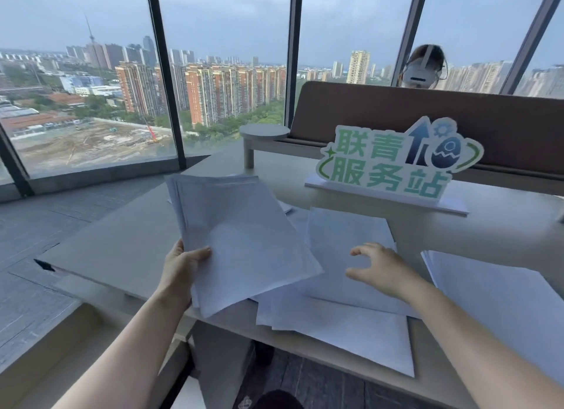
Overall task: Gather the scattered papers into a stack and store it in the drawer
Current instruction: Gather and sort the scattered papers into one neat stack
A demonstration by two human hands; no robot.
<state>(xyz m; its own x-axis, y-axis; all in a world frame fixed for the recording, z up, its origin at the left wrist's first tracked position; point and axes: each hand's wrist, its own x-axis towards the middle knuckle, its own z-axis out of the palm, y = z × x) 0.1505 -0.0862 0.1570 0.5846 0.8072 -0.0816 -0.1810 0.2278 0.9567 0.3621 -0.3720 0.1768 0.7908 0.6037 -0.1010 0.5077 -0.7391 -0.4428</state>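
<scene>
Beige desk beside windows.

White paper stack tilted up, loose sheets flat alongside

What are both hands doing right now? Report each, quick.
Left hand: grips a stack of papers.
Right hand: open, empty, over the loose sheets.

White papers lie on a pale beige worktop, behind them a green-and-white sign with a dark blue arrow and a brown bench back.
</scene>
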